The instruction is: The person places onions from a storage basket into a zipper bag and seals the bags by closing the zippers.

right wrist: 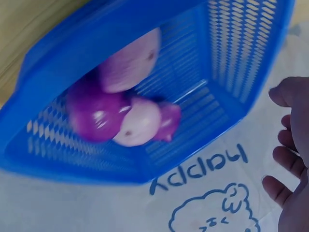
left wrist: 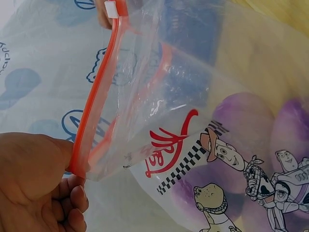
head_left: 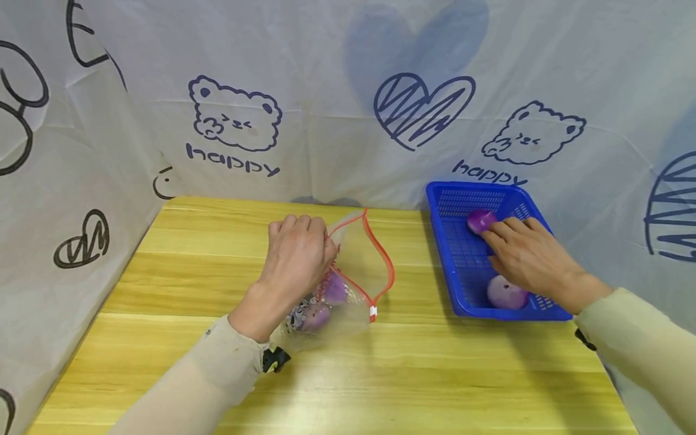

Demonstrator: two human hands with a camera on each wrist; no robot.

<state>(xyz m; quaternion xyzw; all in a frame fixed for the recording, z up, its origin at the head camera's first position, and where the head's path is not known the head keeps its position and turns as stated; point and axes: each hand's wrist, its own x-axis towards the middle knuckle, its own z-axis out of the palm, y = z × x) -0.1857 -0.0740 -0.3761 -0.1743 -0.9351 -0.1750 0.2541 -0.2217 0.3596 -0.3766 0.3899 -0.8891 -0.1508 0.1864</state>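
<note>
White cloth [head_left: 326, 90], printed with hearts, bear outlines and "happy" lettering, is hanging behind the blue basket [head_left: 444, 260]. Wood-grained bench [head_left: 179, 254] is supporting the basket. Left of the basket, a clear zip bag [head_left: 345, 326] is sitting with its mouth gaping; its red strip [head_left: 387, 266] is carrying a white slider [head_left: 373, 312] at the end nearer the basket. Cartoon figures [left wrist: 231, 159] and red lettering [left wrist: 166, 150] are showing on the bag wall, and several purple rounded items [left wrist: 244, 113] are resting inside.

Both hands are working well apart. Left of the basket, the left hand [head_left: 299, 251] is clamping the bag's rim between thumb and fingers. Over the basket, the right hand [head_left: 524, 254] is reaching, its fingers appearing loosely bent and spread in the right wrist view. At the basket's far side, a deep-purple item [head_left: 481, 222] is lying beside the fingertips; contact cannot be confirmed. At the basket's near side, a pale lilac item [head_left: 507, 293] is resting.
</note>
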